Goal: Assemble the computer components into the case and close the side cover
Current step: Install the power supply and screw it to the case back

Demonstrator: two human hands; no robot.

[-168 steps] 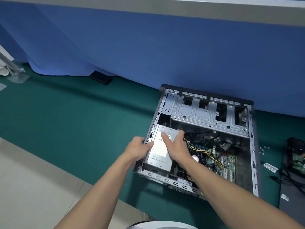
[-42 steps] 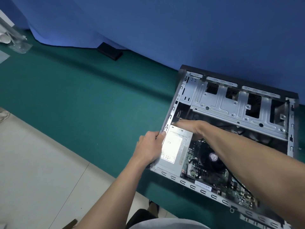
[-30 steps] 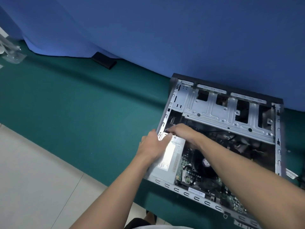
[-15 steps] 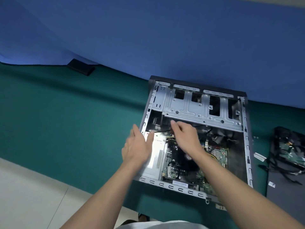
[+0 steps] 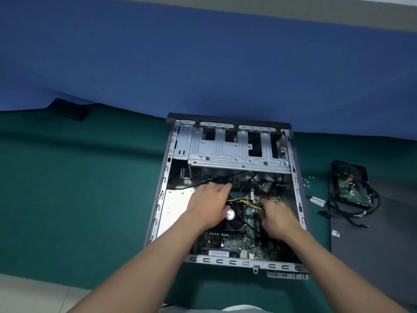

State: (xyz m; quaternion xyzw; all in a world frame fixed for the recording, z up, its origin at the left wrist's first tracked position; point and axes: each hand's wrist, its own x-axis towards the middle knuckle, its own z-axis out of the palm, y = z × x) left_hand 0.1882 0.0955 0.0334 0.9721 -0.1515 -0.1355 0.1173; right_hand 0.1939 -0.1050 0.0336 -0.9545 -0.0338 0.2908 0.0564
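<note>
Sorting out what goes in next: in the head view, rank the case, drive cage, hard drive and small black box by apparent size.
1. case
2. drive cage
3. hard drive
4. black box, though it lies farther from the camera, so its last place is unsure.

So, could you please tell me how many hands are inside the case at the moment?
2. The left hand is in the middle of the case, beside the fan; the right hand is further right, at the end of the yellow wires. No others show.
</note>
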